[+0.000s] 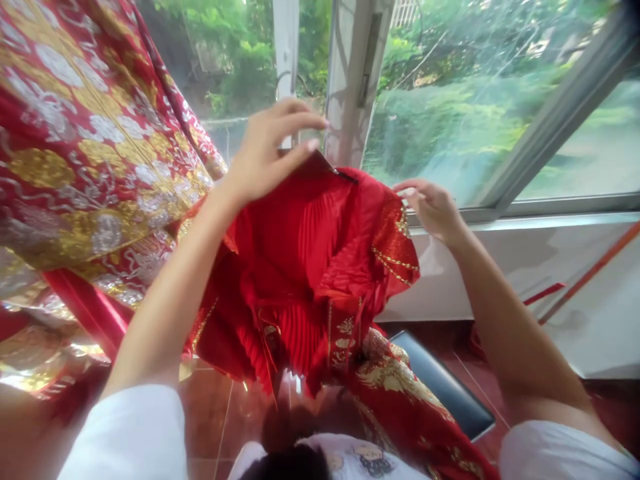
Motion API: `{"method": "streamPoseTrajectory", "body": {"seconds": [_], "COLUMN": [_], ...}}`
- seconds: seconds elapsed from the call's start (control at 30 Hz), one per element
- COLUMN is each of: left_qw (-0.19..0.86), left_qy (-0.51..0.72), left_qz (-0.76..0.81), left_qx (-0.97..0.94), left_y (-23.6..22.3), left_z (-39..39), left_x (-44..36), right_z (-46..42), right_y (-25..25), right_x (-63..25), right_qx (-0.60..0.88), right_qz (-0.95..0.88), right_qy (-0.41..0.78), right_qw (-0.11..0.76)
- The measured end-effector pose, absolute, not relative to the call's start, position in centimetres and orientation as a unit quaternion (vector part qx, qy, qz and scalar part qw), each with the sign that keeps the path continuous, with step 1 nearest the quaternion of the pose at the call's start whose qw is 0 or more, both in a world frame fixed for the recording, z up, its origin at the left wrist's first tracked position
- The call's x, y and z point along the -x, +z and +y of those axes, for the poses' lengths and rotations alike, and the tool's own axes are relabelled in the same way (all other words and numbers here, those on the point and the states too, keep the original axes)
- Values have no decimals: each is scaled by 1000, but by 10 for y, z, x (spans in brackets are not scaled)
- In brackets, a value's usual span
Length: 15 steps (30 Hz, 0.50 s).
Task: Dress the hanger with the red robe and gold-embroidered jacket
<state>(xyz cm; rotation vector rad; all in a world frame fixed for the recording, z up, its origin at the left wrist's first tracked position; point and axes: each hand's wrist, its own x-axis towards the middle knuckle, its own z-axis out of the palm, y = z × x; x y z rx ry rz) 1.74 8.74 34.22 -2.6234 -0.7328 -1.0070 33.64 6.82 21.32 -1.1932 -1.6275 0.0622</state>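
Head view: left hand [270, 152] curves half-open by the hanger [324, 163], right hand [434, 208] pinches the red garment [285, 243].

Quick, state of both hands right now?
Left hand: at the dark hanger, thumb and fingers apart; can't tell if it grips.
Right hand: fingertips pinched on the shoulder of the red garment.

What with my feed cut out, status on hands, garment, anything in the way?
Left hand at top of red garment. Right hand at its gold-trimmed shoulder; firmness of grip unclear. Patterned fabric close on left.
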Motion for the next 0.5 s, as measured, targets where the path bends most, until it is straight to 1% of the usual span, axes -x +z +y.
{"method": "streamPoseTrajectory", "body": {"seconds": [0.07, 0.1, 0.17, 0.23, 0.33, 0.43, 0.5], "left_qw": [136, 136, 102, 73, 107, 133, 153], "left_qy": [-387, -385, -358, -334, -345, -336, -331], "left_qz": [-276, -312, -393, -435, -448, -467, -468], "left_qx": [869, 858, 841, 833, 818, 807, 805], "left_y": [338, 332, 316, 297, 278, 281, 292], "left_z": [80, 79, 81, 88, 94, 84, 69], "left_x": [22, 40, 69, 85, 88, 78, 64], "right_z": [53, 45, 29, 20, 21, 26, 26], "right_y": [222, 226, 231, 231, 227, 224, 223], "right_x": [-323, -313, -287, -262, -239, -236, -240], "right_qx": [484, 493, 544, 595, 613, 615, 618], "right_qz": [-696, -692, -663, -634, -641, -628, -602], "right_qy": [-52, -97, -159, -160, -109, -81, -89], "right_qw": [528, 518, 489, 467, 448, 470, 498]}}
